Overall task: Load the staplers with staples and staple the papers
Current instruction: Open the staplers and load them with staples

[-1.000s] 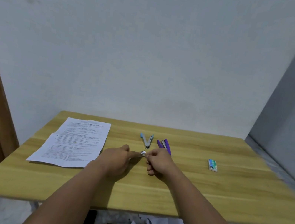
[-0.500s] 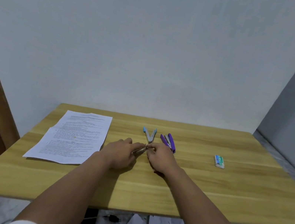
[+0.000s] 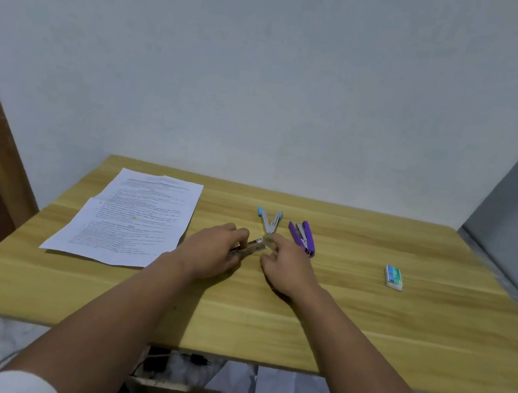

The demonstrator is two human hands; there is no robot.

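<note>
- Stapler in hand (image 3: 247,246): a metal-bodied stapler at centre frame, just above the worktop (image 3: 364,334); its silver front end points right and up, and the rest is hidden in the palm.
- Left hand (image 3: 211,250): grip closed around the rear of this stapler.
- Right hand (image 3: 287,266): fingertips pinched at the stapler's front end; whether a strip of staples lies between them is too small to tell. Judged step: loading this stapler.
- Blue stapler (image 3: 269,221): just above the hands in the frame, hinged wide open in a V, lying on the worktop. Its channel cannot be read as filled or not.
- Purple stapler (image 3: 302,238): just right of the blue one, also hinged open.
- Staple box (image 3: 393,277): small, at right of frame, well apart from the hands.
- Papers (image 3: 131,216): printed sheets at left of centre, lying flat and untouched; no staple visible. Stapling appears wholly left to do.
</note>
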